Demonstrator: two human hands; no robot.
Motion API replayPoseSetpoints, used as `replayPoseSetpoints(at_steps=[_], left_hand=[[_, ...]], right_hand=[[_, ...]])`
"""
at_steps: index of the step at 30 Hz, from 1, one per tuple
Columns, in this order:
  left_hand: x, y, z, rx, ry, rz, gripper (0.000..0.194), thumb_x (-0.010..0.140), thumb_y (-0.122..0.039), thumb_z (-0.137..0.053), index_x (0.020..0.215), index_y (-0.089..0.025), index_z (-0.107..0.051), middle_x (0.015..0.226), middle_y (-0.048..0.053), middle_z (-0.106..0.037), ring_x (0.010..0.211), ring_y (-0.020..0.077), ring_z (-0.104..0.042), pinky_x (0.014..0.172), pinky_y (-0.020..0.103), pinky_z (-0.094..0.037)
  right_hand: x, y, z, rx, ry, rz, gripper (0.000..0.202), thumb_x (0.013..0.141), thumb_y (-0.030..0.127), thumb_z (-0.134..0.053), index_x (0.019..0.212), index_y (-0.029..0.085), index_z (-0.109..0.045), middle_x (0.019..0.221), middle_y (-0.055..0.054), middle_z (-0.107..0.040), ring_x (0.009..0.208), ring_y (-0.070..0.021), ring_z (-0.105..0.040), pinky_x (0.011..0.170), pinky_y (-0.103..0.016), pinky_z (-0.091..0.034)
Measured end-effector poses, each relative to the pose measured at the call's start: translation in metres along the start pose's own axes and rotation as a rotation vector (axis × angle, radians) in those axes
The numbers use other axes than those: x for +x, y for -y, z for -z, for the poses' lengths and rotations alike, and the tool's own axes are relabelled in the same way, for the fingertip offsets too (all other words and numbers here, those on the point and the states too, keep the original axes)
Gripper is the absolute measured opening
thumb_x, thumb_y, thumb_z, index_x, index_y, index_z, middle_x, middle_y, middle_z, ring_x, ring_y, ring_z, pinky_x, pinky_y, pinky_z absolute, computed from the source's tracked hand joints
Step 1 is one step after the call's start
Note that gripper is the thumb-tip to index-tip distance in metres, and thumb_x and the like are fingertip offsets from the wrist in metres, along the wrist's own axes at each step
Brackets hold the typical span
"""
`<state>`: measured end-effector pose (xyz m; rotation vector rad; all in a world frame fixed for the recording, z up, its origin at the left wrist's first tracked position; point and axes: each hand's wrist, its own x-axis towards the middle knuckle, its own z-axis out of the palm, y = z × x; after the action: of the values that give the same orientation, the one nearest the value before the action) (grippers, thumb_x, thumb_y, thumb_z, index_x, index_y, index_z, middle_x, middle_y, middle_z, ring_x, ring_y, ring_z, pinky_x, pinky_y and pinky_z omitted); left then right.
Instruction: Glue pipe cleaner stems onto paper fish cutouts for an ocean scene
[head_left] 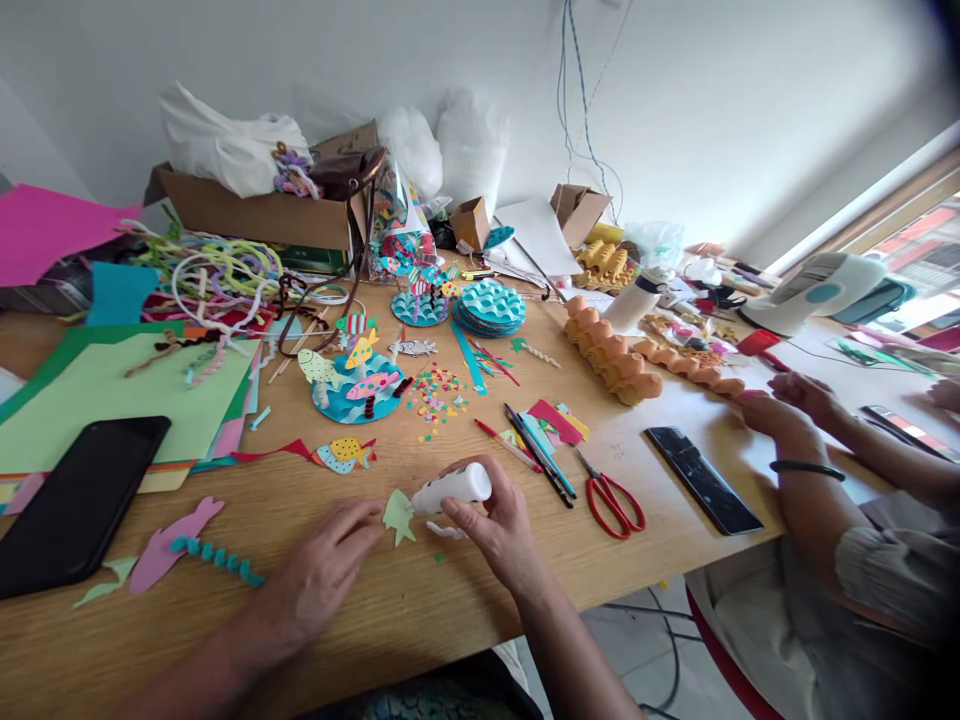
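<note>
My right hand is wrapped around a white squeeze glue bottle, tilted so that its tip points left and its flat base faces right. The tip is over or against a small pale green paper fish. With its fingertips, my left hand grips the left edge of that fish. A short white curly pipe cleaner lies under my right fingers, partly hidden. Farther left are a pink paper fish, a curled teal pipe cleaner and a pale green paper scrap.
Beyond my hands stands a blue base with paper fish, beside scattered confetti. Red-handled scissors, pens and phones lie around. At right, a co-worker's hands work near egg-carton strips.
</note>
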<state>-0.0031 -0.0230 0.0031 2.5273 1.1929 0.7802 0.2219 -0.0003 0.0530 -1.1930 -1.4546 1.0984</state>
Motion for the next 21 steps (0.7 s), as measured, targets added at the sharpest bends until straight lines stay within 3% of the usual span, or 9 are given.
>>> replayPoseSetpoints(at_steps=[3, 7, 10, 14, 21], left_hand=[[0.005, 0.001, 0.005, -0.09, -0.014, 0.098, 0.026, 0.085, -0.013, -0.041, 0.101, -0.022, -0.059, 0.103, 0.007, -0.062, 0.096, 0.0179, -0.06, 0.086, 0.028, -0.049], [0.023, -0.007, 0.008, -0.111, 0.123, 0.192, 0.031, 0.078, -0.014, -0.05, 0.106, -0.023, -0.057, 0.107, 0.006, -0.06, 0.097, 0.0213, -0.059, 0.086, 0.033, -0.048], [0.04, -0.016, 0.006, -0.022, 0.26, 0.206, 0.038, 0.069, -0.016, -0.062, 0.107, -0.02, -0.058, 0.109, 0.009, -0.058, 0.103, 0.0264, -0.054, 0.089, 0.039, -0.044], [0.058, -0.024, 0.005, 0.078, 0.368, 0.216, 0.032, 0.067, -0.022, -0.066, 0.098, -0.019, -0.059, 0.101, 0.008, -0.058, 0.098, 0.0272, -0.052, 0.086, 0.041, -0.042], [0.06, -0.026, 0.011, 0.1, 0.469, 0.232, 0.019, 0.069, -0.017, -0.06, 0.087, -0.018, -0.057, 0.1, 0.008, -0.055, 0.098, 0.0259, -0.05, 0.085, 0.039, -0.041]], right_hand=[[0.002, -0.01, 0.001, 0.282, -0.18, -0.077, 0.023, 0.07, 0.035, -0.068, 0.083, 0.019, -0.057, 0.075, 0.0, -0.059, 0.065, -0.0131, -0.053, 0.057, -0.023, -0.043], [0.006, -0.017, 0.005, 0.635, -0.354, -0.17, 0.024, 0.067, 0.034, -0.071, 0.08, 0.019, -0.057, 0.069, 0.003, -0.055, 0.054, -0.0086, -0.047, 0.048, -0.019, -0.04], [0.009, -0.016, 0.006, 0.771, -0.355, -0.18, 0.021, 0.068, 0.03, -0.072, 0.075, 0.019, -0.056, 0.064, 0.005, -0.051, 0.051, -0.0067, -0.044, 0.047, -0.017, -0.039], [0.008, -0.014, 0.008, 0.82, -0.344, -0.166, 0.02, 0.068, 0.027, -0.072, 0.071, 0.018, -0.055, 0.064, 0.005, -0.051, 0.051, -0.0062, -0.044, 0.047, -0.016, -0.04], [0.006, -0.018, 0.014, 0.839, -0.382, -0.182, 0.02, 0.067, 0.027, -0.073, 0.072, 0.018, -0.056, 0.065, 0.004, -0.052, 0.053, -0.0069, -0.045, 0.046, -0.016, -0.039]])
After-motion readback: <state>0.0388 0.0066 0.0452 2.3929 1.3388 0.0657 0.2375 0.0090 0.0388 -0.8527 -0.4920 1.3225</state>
